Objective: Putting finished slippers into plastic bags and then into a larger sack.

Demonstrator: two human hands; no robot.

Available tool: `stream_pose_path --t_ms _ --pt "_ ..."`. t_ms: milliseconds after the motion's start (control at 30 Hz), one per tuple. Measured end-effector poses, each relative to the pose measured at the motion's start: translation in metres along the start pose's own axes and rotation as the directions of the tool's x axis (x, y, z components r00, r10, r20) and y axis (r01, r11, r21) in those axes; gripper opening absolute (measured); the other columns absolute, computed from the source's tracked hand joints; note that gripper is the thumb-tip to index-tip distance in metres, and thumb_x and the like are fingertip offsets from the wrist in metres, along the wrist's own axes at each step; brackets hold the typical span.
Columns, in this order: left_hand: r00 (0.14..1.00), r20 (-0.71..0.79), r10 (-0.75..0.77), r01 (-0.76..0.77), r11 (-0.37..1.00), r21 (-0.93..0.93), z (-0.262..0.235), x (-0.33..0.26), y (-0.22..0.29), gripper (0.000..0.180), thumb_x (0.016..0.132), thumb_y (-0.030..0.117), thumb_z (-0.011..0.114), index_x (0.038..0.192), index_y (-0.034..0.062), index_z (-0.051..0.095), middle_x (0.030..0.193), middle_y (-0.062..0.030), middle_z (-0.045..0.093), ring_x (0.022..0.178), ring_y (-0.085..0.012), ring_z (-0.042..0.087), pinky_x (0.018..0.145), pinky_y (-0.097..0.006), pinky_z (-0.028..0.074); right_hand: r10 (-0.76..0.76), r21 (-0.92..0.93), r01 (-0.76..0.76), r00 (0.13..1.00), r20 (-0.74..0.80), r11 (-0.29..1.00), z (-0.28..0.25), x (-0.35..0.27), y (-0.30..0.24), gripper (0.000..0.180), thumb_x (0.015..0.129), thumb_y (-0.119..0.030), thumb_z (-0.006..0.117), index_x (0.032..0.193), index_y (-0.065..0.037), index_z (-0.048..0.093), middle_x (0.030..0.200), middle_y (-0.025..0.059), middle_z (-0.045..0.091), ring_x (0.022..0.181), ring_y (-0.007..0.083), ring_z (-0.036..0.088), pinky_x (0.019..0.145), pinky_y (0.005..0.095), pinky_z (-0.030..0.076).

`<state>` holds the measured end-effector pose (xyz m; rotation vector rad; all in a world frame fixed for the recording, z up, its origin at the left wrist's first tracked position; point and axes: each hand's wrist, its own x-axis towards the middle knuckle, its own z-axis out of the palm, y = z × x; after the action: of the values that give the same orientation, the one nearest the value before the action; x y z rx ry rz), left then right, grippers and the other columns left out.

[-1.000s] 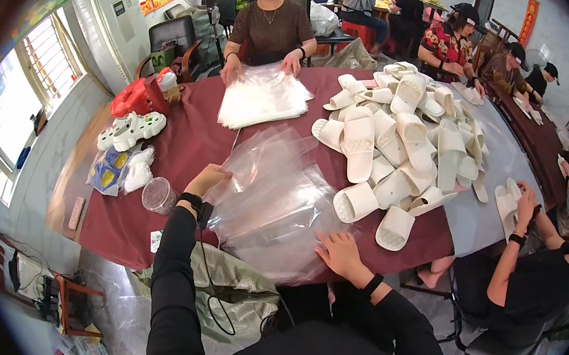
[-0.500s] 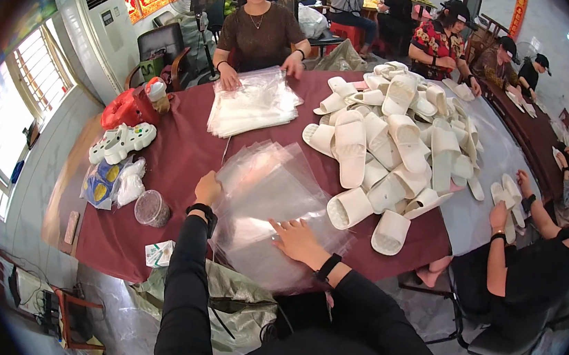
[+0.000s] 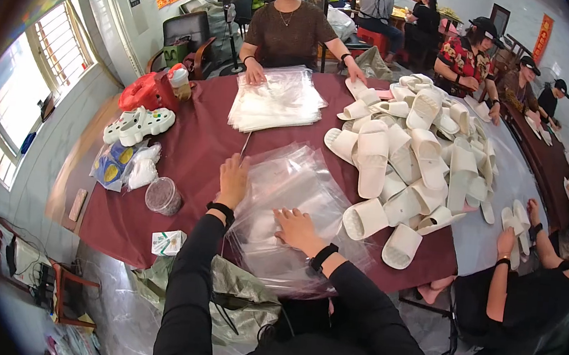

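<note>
Head view, looking down at a dark red tabletop. Both of the person's hands rest on a pile of clear bags lying at the near edge of the tabletop, in front of the person. Left hand lies flat on the pile's left edge, fingers together and pointing away. Right hand presses on the middle of the pile, fingers spread apart, gripping nothing. Both wrists wear black bands over black sleeves. Just right of the bags sits a heap of white slippers, reaching to the right edge. At the far edge, a second stack of bags lies under the hands of another person seated opposite. Near the left edge are a clear lidded cup, white clogs and a red bag. A small box sits at the near left corner.
</note>
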<state>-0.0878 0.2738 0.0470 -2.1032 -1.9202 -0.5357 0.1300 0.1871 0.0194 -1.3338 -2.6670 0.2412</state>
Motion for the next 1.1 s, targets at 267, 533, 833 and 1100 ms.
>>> stream_pose_path --t_ms 267,533,833,1100 --pt "0.965 0.234 0.114 -0.109 0.993 -0.034 -0.011 -0.042 -0.005 0.053 0.074 0.045 0.067 0.115 0.0115 0.059 0.109 -0.0122 0.058 0.101 -0.0301 0.053 0.079 -0.049 0.041 -0.008 0.042 0.009 0.999 -0.041 0.999 0.004 0.002 0.005 0.068 0.079 -0.040 0.065 0.133 -0.007 0.041 0.133 0.0121 0.047 0.122 0.0294 0.046 0.092 0.0433 0.041" --pt "0.924 0.129 0.361 -0.348 0.930 -0.116 -0.036 -0.052 0.031 0.021 0.078 0.026 0.062 0.094 0.0120 0.065 0.083 -0.0095 0.064 0.077 -0.0303 0.060 0.068 -0.042 0.047 0.001 0.095 0.029 0.952 -0.307 0.995 0.006 -0.009 0.012 0.049 0.076 -0.031 0.066 0.117 -0.006 0.053 0.119 0.0115 0.055 0.112 0.0300 0.051 0.088 0.0408 0.043" --pt "0.831 0.380 0.407 -0.247 0.881 -0.404 -0.064 -0.110 0.069 0.032 0.084 0.034 0.058 0.102 0.0080 0.064 0.085 -0.0142 0.066 0.079 -0.0330 0.063 0.068 -0.044 0.049 0.012 0.240 0.108 0.893 -0.451 0.965 -0.081 -0.059 0.012 0.013 0.076 -0.018 0.062 0.083 -0.007 0.060 0.084 0.0074 0.058 0.083 0.0278 0.055 0.073 0.0387 0.043" --pt "0.803 0.336 0.492 -0.396 0.862 -0.316 -0.077 -0.130 0.079 0.033 0.079 0.032 0.062 0.104 0.0107 0.064 0.088 -0.0101 0.063 0.082 -0.0290 0.059 0.071 -0.040 0.048 0.012 0.080 0.008 0.968 -0.250 0.997 -0.042 -0.075 0.022 0.028 0.083 -0.031 0.059 0.099 -0.008 0.063 0.100 0.0058 0.061 0.094 0.0250 0.057 0.083 0.0448 0.040"
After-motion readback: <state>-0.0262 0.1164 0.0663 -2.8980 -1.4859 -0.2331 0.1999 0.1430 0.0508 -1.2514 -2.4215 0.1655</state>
